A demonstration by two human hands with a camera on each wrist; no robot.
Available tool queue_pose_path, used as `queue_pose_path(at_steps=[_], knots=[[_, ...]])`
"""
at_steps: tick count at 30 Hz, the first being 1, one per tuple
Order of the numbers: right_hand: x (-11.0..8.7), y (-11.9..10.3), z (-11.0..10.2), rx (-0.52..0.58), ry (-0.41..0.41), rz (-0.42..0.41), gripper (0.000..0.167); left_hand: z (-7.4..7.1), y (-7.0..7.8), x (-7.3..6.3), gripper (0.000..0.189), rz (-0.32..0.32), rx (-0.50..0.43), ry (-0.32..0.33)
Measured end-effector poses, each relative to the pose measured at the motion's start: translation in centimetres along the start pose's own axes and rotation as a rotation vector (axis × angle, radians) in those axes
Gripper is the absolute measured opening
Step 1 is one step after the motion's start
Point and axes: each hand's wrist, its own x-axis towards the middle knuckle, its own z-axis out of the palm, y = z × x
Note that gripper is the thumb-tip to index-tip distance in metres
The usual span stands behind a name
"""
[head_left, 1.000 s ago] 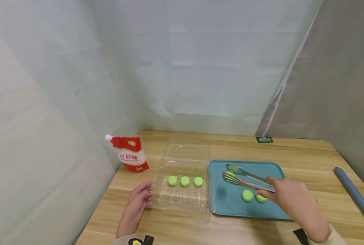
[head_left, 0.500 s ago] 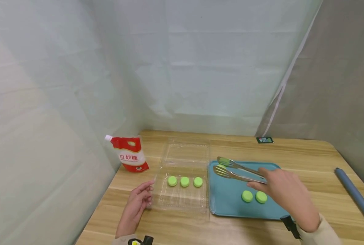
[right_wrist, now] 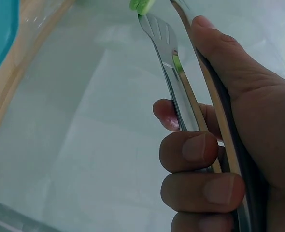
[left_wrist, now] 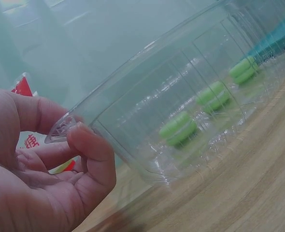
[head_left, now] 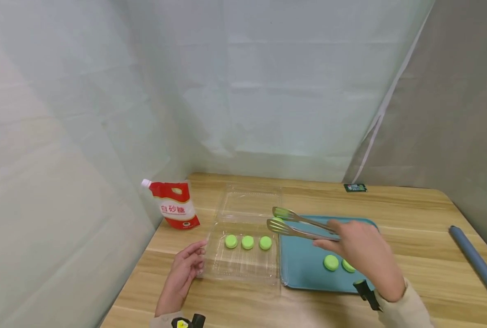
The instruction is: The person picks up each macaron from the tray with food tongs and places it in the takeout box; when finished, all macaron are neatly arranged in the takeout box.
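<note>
My left hand pinches the left rim of a clear plastic clamshell container, its lid folded back. In the left wrist view, the thumb and a curled finger meet at the rim corner. Inside, three green macarons sit in a row. My right hand grips metal tongs with slotted ends. Between their tips is another green macaron, over the border between container and tray in the head view. Two more macarons lie on the blue tray, one partly hidden by my right hand.
A red and white sugar pouch with a white cap stands behind my left hand. A small green card lies at the table's back edge. A blue-grey rolled tube lies along the right side. Fabric curtains surround the table.
My right hand has carried the tongs and macaron leftward, from over the tray to the container's right edge. The left hand keeps its hold on the rim.
</note>
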Motion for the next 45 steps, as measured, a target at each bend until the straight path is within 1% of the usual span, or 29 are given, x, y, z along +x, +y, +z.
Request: queue_pose_path(at_steps=[6,9,13,17,24,27,30,33,37,42,45], knots=[[0.8,-1.3,0.5,0.053,-0.049,0.040,0.039,0.1,0.2,0.0,0.047,-0.004,0.011,0.005],[1.0,-1.8,0.7,0.090,-0.071,0.051,0.038,0.1,0.3,-0.1,0.046,-0.001,-0.002,0.004],[1.2,-2.4,1.3,0.116,-0.098,0.032,0.038,0.1,0.2,-0.1,0.046,0.010,-0.026,-0.006],[1.4,-2.9,2.2,0.137,-0.132,0.016,0.036,0.1,0.2,-0.1,0.044,0.020,-0.020,-0.009],[1.4,-3.5,3.5,0.165,-0.173,0.005,0.037,0.0,0.4,-0.2,0.045,-0.003,-0.003,-0.005],[1.5,-3.8,4.0,0.163,-0.190,-0.012,0.038,0.0,0.3,-0.3,0.046,0.004,-0.006,-0.006],[1.6,-4.2,4.5,0.157,-0.190,-0.037,0.041,0.0,0.2,-0.3,0.046,0.002,-0.006,-0.002],[1.6,-4.5,5.2,0.156,-0.171,-0.063,0.041,-0.1,0.1,-0.3,0.047,0.000,-0.007,-0.001],[1.8,-4.8,5.9,0.176,-0.151,-0.091,0.038,-0.1,0.1,-0.1,0.047,0.008,-0.019,-0.017],[1.9,-5.5,7.0,0.190,-0.170,-0.095,0.036,0.0,0.1,-0.1,0.047,0.010,-0.039,-0.021],[2.0,-5.9,7.7,0.184,-0.184,-0.092,0.038,-0.1,0.1,-0.1,0.047,0.012,-0.026,-0.016]])
